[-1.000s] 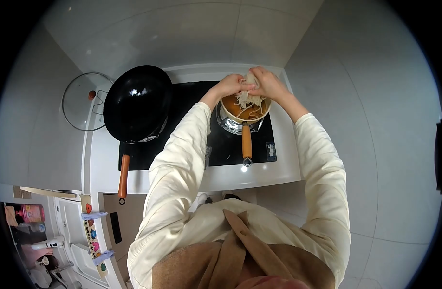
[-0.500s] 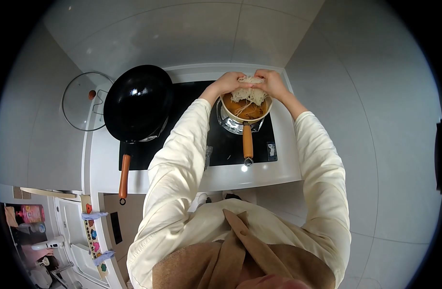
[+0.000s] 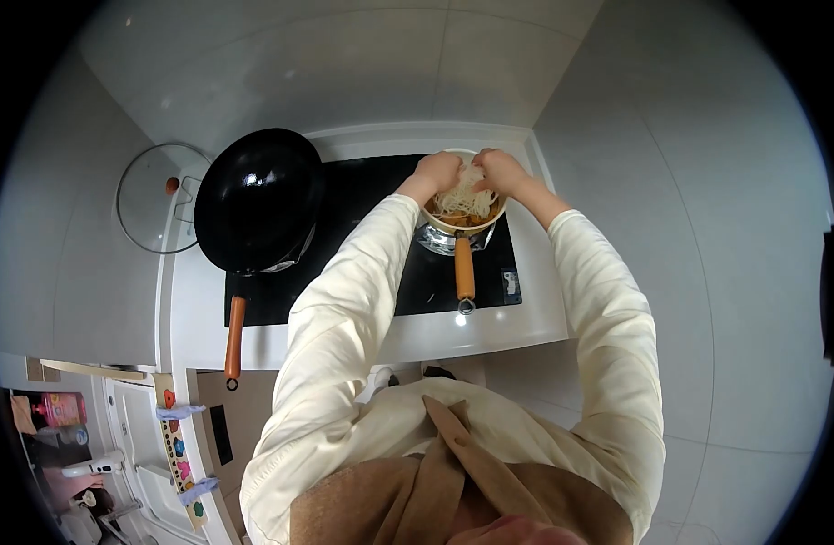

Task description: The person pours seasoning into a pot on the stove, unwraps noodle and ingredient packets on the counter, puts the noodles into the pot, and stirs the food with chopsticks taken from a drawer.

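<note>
A cream saucepan (image 3: 447, 225) with a wooden handle (image 3: 464, 270) stands on the right side of the hob, with orange-brown broth and chunks inside. Pale thin noodles (image 3: 455, 202) lie in it, spread over the broth. My left hand (image 3: 438, 173) is at the pan's left rim, its fingers curled at the edge of the noodles. At the upper right rim my right hand (image 3: 501, 171) has thumb and fingers around the other side of the noodles. Some fingertips of both hands are hidden among the strands.
A black wok (image 3: 258, 200) with a brown handle (image 3: 235, 336) stands on the left of the black hob (image 3: 362, 263). Farther left, a glass lid (image 3: 149, 204) leans by the wall. Tiled walls enclose the counter (image 3: 435, 336) at back and right.
The noodle bundle has come down into the saucepan and spread out. My hands have lowered and moved apart from each other, to either side of it.
</note>
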### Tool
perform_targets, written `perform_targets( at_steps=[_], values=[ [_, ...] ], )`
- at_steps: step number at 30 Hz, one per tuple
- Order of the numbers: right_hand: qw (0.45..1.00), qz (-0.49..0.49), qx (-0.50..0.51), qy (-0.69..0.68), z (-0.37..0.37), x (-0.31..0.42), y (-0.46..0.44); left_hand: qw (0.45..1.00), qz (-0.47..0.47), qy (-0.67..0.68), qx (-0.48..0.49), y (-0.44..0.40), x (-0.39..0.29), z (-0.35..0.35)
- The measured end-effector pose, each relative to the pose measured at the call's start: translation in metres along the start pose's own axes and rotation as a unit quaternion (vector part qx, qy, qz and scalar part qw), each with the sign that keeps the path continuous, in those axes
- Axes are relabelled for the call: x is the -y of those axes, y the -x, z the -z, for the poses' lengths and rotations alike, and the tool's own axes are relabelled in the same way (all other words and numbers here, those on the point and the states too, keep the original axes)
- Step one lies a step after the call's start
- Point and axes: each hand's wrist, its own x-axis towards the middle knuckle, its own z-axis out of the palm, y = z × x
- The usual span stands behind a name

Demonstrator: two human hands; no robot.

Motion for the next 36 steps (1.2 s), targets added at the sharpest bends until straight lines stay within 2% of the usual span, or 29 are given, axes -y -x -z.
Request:
perform_targets(
  at_steps=[4, 6, 9, 12, 15, 17, 20, 22, 24, 25, 26, 27, 28, 29, 30, 31, 32, 33, 34, 36],
  values=[
    [0.995, -0.039, 0.065, 0.067, -0.008, 0.01, -0.003, 0.992, -0.002, -0.113, 0.063, 0.0, -0.003, -0.009],
    [0.99, -0.033, 0.08, 0.109, -0.006, 0.013, -0.003, 0.99, -0.01, -0.135, 0.038, 0.004, -0.004, -0.006],
    [0.976, 0.027, 0.042, 0.212, 0.009, 0.013, -0.007, 0.99, -0.018, -0.141, -0.021, 0.004, -0.005, 0.005],
    [0.983, 0.044, -0.035, 0.174, 0.03, 0.01, -0.013, 0.989, -0.035, -0.113, -0.091, 0.004, -0.007, 0.028],
    [0.993, 0.057, -0.062, 0.081, 0.061, 0.005, -0.017, 0.984, -0.047, -0.079, -0.154, 0.013, -0.016, 0.068],
    [0.983, 0.093, -0.116, 0.106, 0.093, 0.021, -0.004, 0.972, -0.05, -0.066, -0.218, 0.033, -0.026, 0.098],
    [0.972, 0.149, -0.171, 0.067, 0.138, 0.045, 0.028, 0.944, -0.085, 0.025, -0.318, 0.089, -0.032, 0.13],
    [0.967, 0.153, -0.201, 0.036, 0.165, 0.066, 0.062, 0.932, -0.079, 0.102, -0.338, 0.145, -0.033, 0.14],
    [0.962, 0.152, -0.226, -0.021, 0.183, 0.086, 0.108, 0.917, -0.046, 0.144, -0.369, 0.21, -0.027, 0.133],
    [0.955, 0.127, -0.238, -0.126, 0.179, 0.091, 0.133, 0.904, -0.003, 0.18, -0.389, 0.241, -0.02, 0.119],
    [0.937, 0.098, -0.246, -0.227, 0.174, 0.094, 0.16, 0.886, 0.037, 0.214, -0.409, 0.271, -0.011, 0.095],
    [0.926, 0.044, -0.24, -0.287, 0.163, 0.092, 0.188, 0.871, 0.125, 0.241, -0.409, 0.302, -0.006, 0.07],
    [0.937, -0.004, -0.193, -0.29, 0.144, 0.065, 0.217, 0.848, 0.209, 0.266, -0.407, 0.33, -0.001, 0.04],
    [0.922, -0.084, -0.148, -0.347, 0.115, 0.05, 0.241, 0.838, 0.267, 0.251, -0.404, 0.356, 0.005, 0.003],
    [0.893, -0.171, -0.08, -0.409, 0.083, 0.042, 0.262, 0.823, 0.323, 0.236, -0.403, 0.374, 0.009, -0.031],
    [0.861, -0.2, -0.014, -0.467, 0.037, 0.027, 0.274, 0.809, 0.377, 0.227, -0.39, 0.383, 0.005, -0.055],
    [0.873, -0.233, 0.077, -0.422, -0.002, 0.027, 0.274, 0.791, 0.431, 0.22, -0.374, 0.387, -0.001, -0.077],
    [0.869, -0.222, 0.103, -0.431, -0.061, 0.023, 0.272, 0.791, 0.438, 0.194, -0.38, 0.383, -0.004, -0.097],
    [0.923, -0.179, 0.092, -0.328, -0.094, 0.047, 0.262, 0.802, 0.427, 0.188, -0.372, 0.373, -0.006, -0.109],
    [0.917, -0.092, -0.024, -0.387, -0.165, 0.075, 0.235, 0.846, 0.393, 0.113, -0.341, 0.349, -0.013, -0.119]
  ],
)
